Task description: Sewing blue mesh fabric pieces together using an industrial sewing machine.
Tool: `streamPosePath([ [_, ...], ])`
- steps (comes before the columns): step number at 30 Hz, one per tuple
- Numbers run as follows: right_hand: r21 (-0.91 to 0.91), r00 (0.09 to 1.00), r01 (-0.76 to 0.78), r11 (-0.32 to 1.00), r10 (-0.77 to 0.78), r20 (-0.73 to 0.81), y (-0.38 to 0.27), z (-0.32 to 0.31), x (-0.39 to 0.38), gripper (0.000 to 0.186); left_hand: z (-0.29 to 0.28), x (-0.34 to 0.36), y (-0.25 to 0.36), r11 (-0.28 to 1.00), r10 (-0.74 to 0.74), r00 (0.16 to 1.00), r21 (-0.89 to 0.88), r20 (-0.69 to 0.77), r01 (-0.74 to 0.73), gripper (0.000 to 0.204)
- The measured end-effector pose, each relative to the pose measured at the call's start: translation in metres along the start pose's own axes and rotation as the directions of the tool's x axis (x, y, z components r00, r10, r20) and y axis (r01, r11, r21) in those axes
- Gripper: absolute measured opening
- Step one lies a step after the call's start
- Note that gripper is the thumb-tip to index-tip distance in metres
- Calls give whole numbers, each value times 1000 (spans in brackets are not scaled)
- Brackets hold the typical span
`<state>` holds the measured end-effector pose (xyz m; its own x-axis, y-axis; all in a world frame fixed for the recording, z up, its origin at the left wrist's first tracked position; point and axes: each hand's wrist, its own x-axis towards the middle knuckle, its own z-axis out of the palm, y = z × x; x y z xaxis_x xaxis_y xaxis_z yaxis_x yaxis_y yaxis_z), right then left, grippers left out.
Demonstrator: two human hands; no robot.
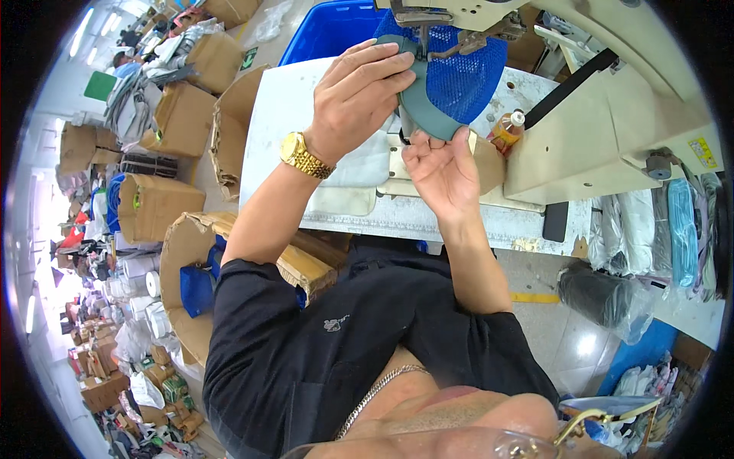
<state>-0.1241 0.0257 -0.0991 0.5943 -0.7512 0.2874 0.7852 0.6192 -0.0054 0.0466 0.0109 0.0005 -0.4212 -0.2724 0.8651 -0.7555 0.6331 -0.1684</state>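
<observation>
A blue mesh piece (459, 80) with a smooth grey-green band (428, 113) along its curved edge sits under the head of a sewing machine (581, 134). My left hand (365, 86), a gold watch on its wrist, has its fingers pressed together on the band's left side, close to the needle area; its thumb is hidden. At the near edge, my right hand (447, 170) is turned palm up and pinches the band between thumb and fingers. The fingertips of this hand are partly under the piece.
A small orange bottle with a white cap (508, 131) stands beside the machine arm. Behind the white table (275, 126) is a blue bin (329, 32). Cardboard boxes (200, 264) crowd the left side. Bagged fabric (642, 229) lies at the right.
</observation>
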Motion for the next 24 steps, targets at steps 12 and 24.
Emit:
streamPosePath([
  [12,-50,1000,22,998,-23,-8,-7,1,7,30,4,-2,5,996,-88,996,-16,8,88,29],
  [24,103,993,46,994,-33,-117,-21,-23,23,32,8,-3,3,992,-108,994,-63,-21,107,30],
])
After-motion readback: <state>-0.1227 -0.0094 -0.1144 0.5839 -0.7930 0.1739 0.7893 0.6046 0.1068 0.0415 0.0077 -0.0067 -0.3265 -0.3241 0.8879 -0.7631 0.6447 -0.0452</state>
